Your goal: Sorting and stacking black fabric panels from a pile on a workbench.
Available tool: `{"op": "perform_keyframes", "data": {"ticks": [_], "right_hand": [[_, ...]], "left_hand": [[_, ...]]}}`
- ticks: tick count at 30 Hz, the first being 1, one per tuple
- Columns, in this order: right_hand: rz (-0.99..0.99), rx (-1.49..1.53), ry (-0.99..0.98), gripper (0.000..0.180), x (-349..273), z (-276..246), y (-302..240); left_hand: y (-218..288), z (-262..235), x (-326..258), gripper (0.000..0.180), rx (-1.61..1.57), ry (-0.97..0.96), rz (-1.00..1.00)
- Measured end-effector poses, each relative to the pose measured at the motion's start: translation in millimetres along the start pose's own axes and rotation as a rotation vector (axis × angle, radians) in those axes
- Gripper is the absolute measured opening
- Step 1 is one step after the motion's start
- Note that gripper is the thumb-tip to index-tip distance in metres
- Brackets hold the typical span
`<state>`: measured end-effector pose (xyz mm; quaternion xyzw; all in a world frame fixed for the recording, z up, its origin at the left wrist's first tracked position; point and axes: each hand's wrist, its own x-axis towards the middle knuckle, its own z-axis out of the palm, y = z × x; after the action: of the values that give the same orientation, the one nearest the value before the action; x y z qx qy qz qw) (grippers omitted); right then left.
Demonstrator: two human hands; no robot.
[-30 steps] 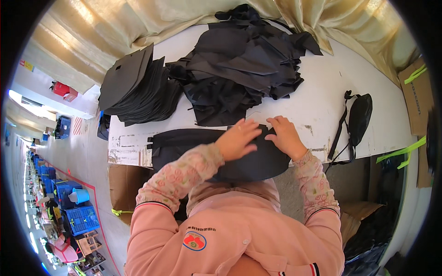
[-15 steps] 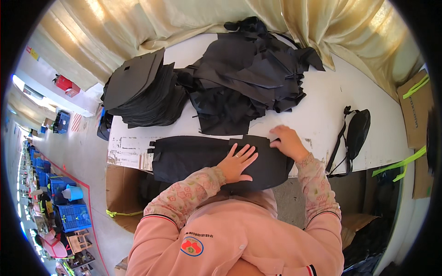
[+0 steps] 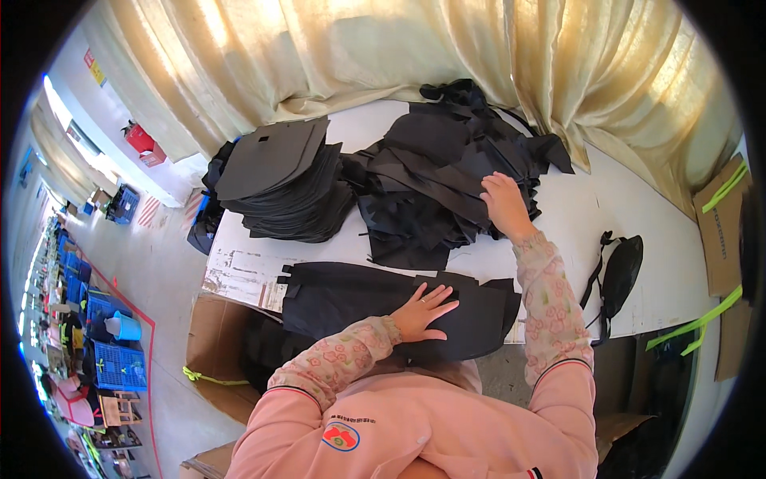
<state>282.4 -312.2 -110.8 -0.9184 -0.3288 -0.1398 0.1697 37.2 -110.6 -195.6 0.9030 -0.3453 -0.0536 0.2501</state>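
Fabric is lying mostly left of the nearer right hand, fingers bent, grip unclear; left hand is resting spread on panel.

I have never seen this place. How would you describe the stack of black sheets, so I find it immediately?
Look at the white table before the gold curtain. The stack is on its left side, beside a loose black heap. Unlike that jumble, its sheets lie flat on one another, and the top one has a small dark rectangle.
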Motion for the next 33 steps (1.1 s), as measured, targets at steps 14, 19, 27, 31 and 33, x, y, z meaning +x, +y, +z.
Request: {"op": "perform_keyframes", "data": {"ticks": [14,19,27,31,33], "right_hand": [[-0.308,0.177,0.163,0.019,40.1,-41.5,-32.9],[-0.197,-0.342,-0.194,0.020,16.9,-14.0,-14.0],[-0.159,-0.261,-0.066,0.038,19.6,14.6,52.0],[-0.392,-0.103,0.149,0.025,44.1,-88.3,-74.8],[-0.394,0.106,0.240,0.019,40.8,-118.5,-121.3]], "left_hand": [[-1.3,-68.2,-4.0,0.053,-0.204,0.493,-0.117],[5.9,-83.6,-4.6,0.034,-0.158,0.717,-0.045],[13.1,-72.4,-22.0,0.027,-0.251,0.614,-0.049],[4.1,-108.6,-16.5,0.029,-0.220,0.779,-0.042],[8.7,-136.2,-3.6,0.044,-0.216,0.846,0.011]]}}
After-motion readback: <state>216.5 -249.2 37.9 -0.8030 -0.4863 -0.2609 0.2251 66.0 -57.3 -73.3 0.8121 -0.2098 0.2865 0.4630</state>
